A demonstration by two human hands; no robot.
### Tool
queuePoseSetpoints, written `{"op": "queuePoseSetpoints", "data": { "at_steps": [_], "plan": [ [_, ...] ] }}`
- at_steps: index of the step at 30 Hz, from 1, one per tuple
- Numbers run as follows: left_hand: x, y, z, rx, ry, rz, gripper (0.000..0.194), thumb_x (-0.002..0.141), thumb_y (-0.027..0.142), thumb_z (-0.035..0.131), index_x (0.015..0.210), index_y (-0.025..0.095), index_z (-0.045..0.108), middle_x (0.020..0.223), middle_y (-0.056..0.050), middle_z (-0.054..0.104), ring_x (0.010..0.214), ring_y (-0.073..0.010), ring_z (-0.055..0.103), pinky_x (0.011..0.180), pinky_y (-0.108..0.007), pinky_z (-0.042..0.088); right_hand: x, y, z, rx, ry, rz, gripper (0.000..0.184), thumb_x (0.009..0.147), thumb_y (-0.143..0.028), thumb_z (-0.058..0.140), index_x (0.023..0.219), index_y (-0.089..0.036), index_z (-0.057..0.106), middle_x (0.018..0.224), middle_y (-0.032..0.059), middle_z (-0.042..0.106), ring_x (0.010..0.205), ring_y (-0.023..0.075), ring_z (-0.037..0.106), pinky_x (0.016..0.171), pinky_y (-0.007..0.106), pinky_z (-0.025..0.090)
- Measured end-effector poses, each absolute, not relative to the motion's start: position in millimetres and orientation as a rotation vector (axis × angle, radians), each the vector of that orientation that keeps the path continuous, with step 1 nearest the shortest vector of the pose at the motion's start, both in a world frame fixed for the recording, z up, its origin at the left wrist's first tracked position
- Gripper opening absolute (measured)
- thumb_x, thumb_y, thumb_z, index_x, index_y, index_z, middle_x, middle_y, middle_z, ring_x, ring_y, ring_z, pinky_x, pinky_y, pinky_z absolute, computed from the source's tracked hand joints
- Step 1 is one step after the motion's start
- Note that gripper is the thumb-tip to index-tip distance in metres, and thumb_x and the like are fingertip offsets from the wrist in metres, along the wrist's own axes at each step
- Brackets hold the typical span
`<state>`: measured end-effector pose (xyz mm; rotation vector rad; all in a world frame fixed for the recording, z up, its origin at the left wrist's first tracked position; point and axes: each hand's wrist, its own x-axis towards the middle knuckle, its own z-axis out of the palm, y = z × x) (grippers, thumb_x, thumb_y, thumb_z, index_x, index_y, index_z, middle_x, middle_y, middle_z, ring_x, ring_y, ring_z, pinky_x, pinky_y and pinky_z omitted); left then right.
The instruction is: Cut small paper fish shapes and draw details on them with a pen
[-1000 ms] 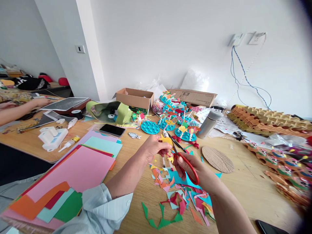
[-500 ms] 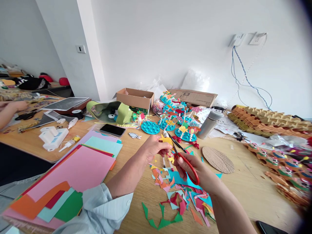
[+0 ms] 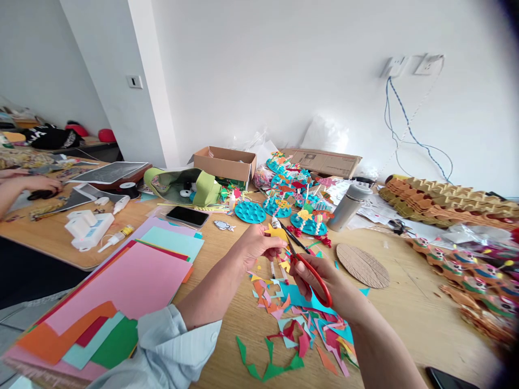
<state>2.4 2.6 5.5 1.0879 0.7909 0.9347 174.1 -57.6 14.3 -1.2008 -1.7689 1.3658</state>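
Note:
Between the thumb and fingers of my left hand [image 3: 261, 246] is a small piece of yellow paper [image 3: 277, 232]. My right hand [image 3: 320, 275] grips red-handled scissors [image 3: 322, 289], fingers in the loops. The blades point up and left, right beside the yellow paper; whether they touch its edge I cannot tell. Below both hands lie many coloured paper scraps [image 3: 279, 305], with a curved green offcut [image 3: 273, 370] nearest me. A bright blue sheet [image 3: 302, 294] lies partly under my right hand. Pens [image 3: 298, 240] rest just behind the scissors.
Left of my arm is a stack of coloured paper [image 3: 133, 281]. Blue discs with paper fish [image 3: 308, 221], a steel bottle [image 3: 351, 205] and an oval cardboard piece [image 3: 362, 265] stand or lie beyond. A phone [image 3: 187, 216] lies behind the stack. A co-worker's hand [image 3: 40, 185] is far left.
My hands, the yellow paper and the scissors stay nearly still. At the far left, the co-worker's hand has moved right and now reaches the black scissors there.

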Motion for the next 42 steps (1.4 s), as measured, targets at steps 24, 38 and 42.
{"op": "queuePoseSetpoints", "data": {
  "at_steps": [24,38,42],
  "plan": [
    [2,4,10,1.043,0.839,1.018,0.016,0.064,0.013,0.066,0.077,0.015,0.058,0.056,0.004,0.055,0.042,-0.0072,0.052,0.046,-0.018,0.044,178,-59,15,-1.224,-1.684,1.411,0.05,0.08,-0.069,0.053,0.07,-0.02,0.048,0.056,-0.0028,0.052,0.049,0.0105,0.045,0.049,0.024,0.033],
    [-4,2,15,1.191,0.848,0.939,0.013,0.066,0.017,0.068,0.074,0.012,0.059,0.061,-0.001,0.063,0.044,-0.0075,0.053,0.045,-0.02,0.044,180,-56,10,-1.187,-1.691,1.435,0.051,0.081,-0.068,0.053,0.073,-0.018,0.049,0.057,-0.0022,0.053,0.049,0.0099,0.046,0.049,0.024,0.034],
    [-4,0,15,1.222,0.82,0.896,0.017,0.066,0.02,0.069,0.077,0.012,0.059,0.063,-0.003,0.065,0.046,-0.0096,0.055,0.044,-0.021,0.043,179,-57,11,-1.18,-1.687,1.429,0.05,0.08,-0.067,0.055,0.073,-0.018,0.05,0.056,-0.0022,0.053,0.049,0.01,0.046,0.048,0.024,0.035]
  ]
}}
